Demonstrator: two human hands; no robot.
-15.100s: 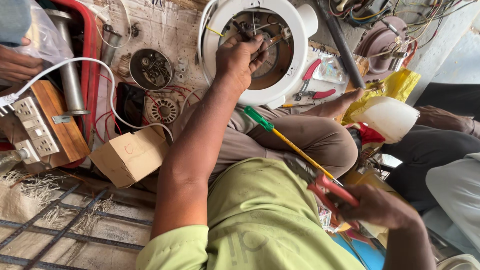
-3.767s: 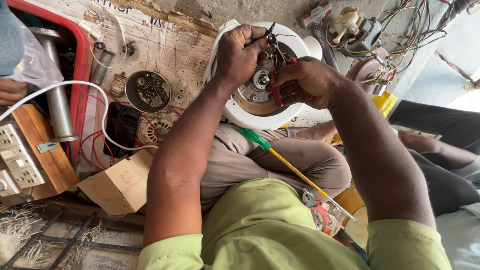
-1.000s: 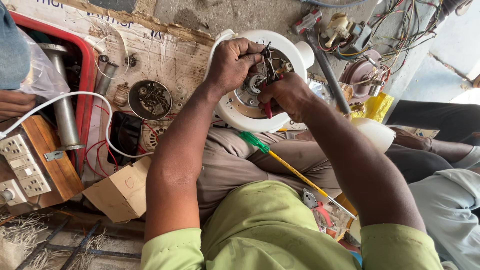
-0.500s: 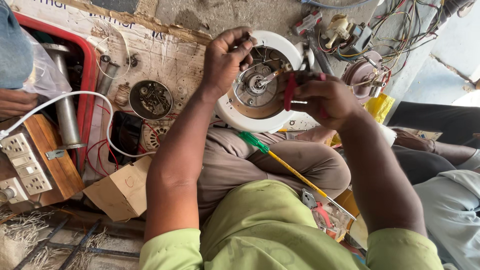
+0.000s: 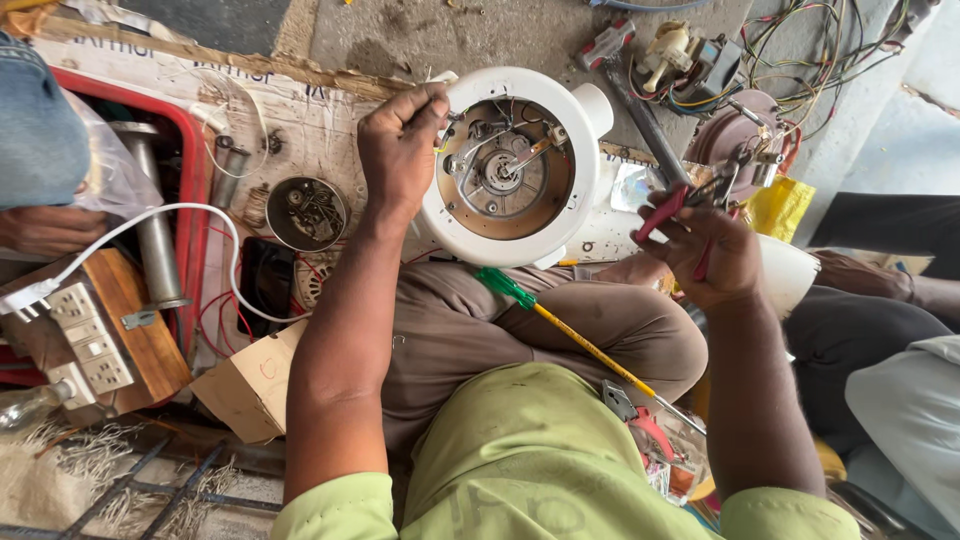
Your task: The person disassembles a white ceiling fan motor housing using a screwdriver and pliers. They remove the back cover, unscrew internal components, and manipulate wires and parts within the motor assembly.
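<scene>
Head view: your left hand point(image 5: 400, 150) pinches the rim of the round white appliance housing point(image 5: 515, 165), propped on your knee with its metal innards facing up. Your right hand point(image 5: 705, 250), drawn off to the side, is clenched around red-handled pliers point(image 5: 690, 200). The housing looks light but rigid, its plastic rim the safe grip; the exposed springs and wires inside seem delicate. A green-and-yellow screwdriver point(image 5: 560, 325) lies across your lap. A plain brown cardboard box point(image 5: 250, 385) sits left, beside a wooden switchboard point(image 5: 105, 335); a yellow bag point(image 5: 780, 205) lies right.
</scene>
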